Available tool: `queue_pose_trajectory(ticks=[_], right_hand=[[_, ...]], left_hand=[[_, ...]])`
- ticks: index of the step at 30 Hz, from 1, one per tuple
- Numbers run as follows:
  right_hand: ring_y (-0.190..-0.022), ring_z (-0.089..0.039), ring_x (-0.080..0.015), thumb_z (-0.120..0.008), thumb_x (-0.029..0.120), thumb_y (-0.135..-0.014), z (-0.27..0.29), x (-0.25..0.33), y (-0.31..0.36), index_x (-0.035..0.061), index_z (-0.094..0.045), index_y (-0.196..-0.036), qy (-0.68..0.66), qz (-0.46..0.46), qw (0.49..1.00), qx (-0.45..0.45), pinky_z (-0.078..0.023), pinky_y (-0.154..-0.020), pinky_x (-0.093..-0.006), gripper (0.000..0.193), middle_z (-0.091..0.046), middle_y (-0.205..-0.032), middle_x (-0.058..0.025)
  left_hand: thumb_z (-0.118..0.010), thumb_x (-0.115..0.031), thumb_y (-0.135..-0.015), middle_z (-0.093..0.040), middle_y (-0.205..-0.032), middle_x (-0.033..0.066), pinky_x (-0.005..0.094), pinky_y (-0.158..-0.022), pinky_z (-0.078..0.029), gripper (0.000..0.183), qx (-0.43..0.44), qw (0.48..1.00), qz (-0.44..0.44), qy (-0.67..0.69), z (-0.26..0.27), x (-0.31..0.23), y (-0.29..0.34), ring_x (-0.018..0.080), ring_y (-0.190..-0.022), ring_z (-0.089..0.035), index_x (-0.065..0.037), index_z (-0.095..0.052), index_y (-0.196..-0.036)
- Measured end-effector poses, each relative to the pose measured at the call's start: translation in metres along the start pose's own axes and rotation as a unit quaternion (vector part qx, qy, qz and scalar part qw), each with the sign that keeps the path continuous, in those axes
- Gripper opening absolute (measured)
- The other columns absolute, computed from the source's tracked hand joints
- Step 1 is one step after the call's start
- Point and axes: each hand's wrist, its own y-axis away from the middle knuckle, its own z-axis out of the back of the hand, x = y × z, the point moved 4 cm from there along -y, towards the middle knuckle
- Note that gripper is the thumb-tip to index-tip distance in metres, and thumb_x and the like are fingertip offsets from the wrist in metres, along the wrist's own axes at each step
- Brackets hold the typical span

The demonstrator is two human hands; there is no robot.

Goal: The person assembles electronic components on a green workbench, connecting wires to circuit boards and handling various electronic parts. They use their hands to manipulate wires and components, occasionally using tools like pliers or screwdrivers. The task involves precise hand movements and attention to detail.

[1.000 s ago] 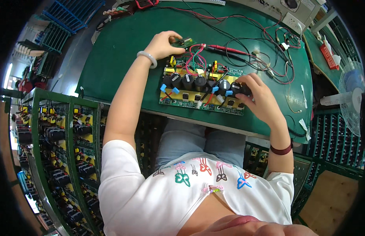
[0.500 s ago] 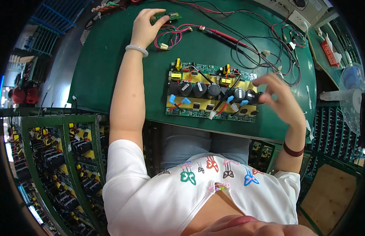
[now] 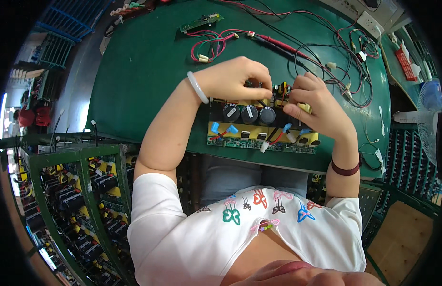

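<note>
A large circuit board (image 3: 261,138) lies on the green table in front of me, with a row of black round capacitors (image 3: 249,114), yellow parts and blue-sleeved terminals. My left hand (image 3: 240,80) is over its far edge, thumb and fingers closed on a black wire (image 3: 263,102) that rises from the board. Over the right end of the board is my right hand (image 3: 310,102), its fingers curled and thumb bent in. What lies between those fingertips is hidden. Farther off to the left, a small green circuit board (image 3: 202,23) rests near a loop of red and black leads (image 3: 209,45).
Red and black test probes (image 3: 278,45) and tangled cables stretch across the far right of the table. A power strip (image 3: 371,24) sits at the back right. Green racks (image 3: 83,157) holding boards stand at the left. A fan (image 3: 428,121) is at the right.
My left hand has left the small green board and come right and nearer to the large board. My right hand has moved left onto the large board, its fingers now curled in.
</note>
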Motion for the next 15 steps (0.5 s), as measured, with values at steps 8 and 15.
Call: queue_pose_trajectory(ticks=[8, 15], right_hand=[[-0.088, -0.052, -0.0264, -0.071, 0.031, -0.087, 0.004, 0.001, 0.013, 0.0048, -0.062, -0.087, -0.040, -0.028, 0.997, 0.057, -0.036, -0.086, -0.0391, 0.027, -0.055, -0.085, -0.0075], [-0.096, -0.052, -0.0284, -0.071, 0.030, -0.088, 0.003, -0.009, 0.014, 0.0054, -0.063, -0.096, -0.068, 0.006, 0.997, -0.027, -0.037, -0.094, -0.0410, 0.027, -0.057, -0.094, -0.0086]], left_hand=[[-0.065, -0.013, -0.090, -0.070, -0.085, 0.0113, 0.0304, -0.068, -0.052, 0.015, -0.015, 0.999, 0.045, 0.010, -0.002, -0.004, -0.001, 0.0188, -0.075, -0.067, 0.001, -0.069, -0.095], [-0.050, -0.025, -0.104, -0.062, -0.080, 0.0011, 0.0235, -0.067, -0.047, 0.032, -0.034, 0.986, 0.117, 0.114, 0.017, 0.004, 0.007, 0.0083, -0.073, -0.059, -0.002, -0.071, -0.094]])
